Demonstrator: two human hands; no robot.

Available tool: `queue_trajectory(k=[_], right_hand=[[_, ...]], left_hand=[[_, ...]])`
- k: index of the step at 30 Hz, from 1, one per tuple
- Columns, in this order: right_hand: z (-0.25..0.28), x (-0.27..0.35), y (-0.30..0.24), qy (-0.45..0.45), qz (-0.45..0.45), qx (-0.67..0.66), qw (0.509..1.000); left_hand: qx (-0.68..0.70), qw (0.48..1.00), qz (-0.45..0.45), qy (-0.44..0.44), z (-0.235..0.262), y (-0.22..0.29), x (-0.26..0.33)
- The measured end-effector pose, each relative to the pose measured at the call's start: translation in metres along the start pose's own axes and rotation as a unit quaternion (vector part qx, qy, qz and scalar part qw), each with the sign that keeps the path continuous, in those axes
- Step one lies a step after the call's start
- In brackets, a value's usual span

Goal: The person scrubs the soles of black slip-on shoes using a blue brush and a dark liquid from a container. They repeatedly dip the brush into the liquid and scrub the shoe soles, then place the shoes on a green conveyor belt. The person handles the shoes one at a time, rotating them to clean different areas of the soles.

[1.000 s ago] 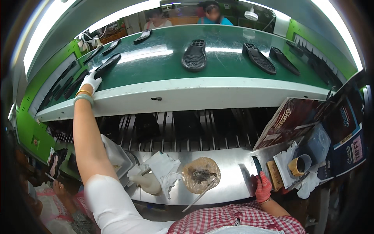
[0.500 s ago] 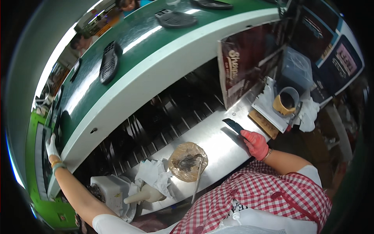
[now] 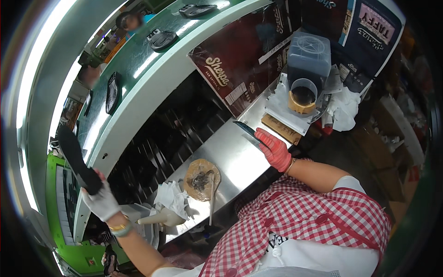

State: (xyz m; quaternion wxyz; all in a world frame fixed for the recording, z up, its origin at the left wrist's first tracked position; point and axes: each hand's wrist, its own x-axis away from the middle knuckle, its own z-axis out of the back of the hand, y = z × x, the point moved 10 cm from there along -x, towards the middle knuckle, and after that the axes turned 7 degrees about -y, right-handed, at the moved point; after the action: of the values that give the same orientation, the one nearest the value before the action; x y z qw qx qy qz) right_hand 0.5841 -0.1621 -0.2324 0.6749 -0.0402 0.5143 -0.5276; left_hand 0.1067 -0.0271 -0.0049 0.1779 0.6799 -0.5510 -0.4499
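My left hand (image 3: 102, 202), in a white glove, grips a black shoe sole (image 3: 76, 150) by its lower end. The sole stands tilted up beside the near edge of a green conveyor belt (image 3: 131, 85). In a pinkish-red glove, my right hand (image 3: 275, 151) is closed on a thin dark flat piece (image 3: 247, 129), seen nearly edge-on above the metal bench (image 3: 230, 161); its exact kind cannot be made out. Left of that hand sits a plastic-lined bowl (image 3: 190, 177) with dark residue, and a thin stick (image 3: 212, 203) leans out of it.
Several black soles, one a ridged sole (image 3: 112, 92), lie on the belt. A wooden brush (image 3: 280, 128), a cup of dark liquid (image 3: 303, 97) and a clear container (image 3: 309, 51) stand at right. A maroon cardboard panel (image 3: 230, 60) rises behind. Crumpled paper (image 3: 171, 198) lies left of the bowl.
My left hand has come back from the belt's left edge and now holds a black sole. My right hand still grips the dark piece. The whole view has shifted.
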Motion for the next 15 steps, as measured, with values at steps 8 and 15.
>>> queue_trajectory(k=[8,15], right_hand=[[0.139,-0.019,0.021,0.163,-0.173,-0.278,0.931],[0.214,-0.054,0.064,0.096,-0.282,-0.227,0.927]], left_hand=[[-0.539,0.822,-0.066,-0.169,-0.15,-0.178,0.199],[-0.386,0.893,0.213,-0.088,-0.119,-0.325,0.248]])
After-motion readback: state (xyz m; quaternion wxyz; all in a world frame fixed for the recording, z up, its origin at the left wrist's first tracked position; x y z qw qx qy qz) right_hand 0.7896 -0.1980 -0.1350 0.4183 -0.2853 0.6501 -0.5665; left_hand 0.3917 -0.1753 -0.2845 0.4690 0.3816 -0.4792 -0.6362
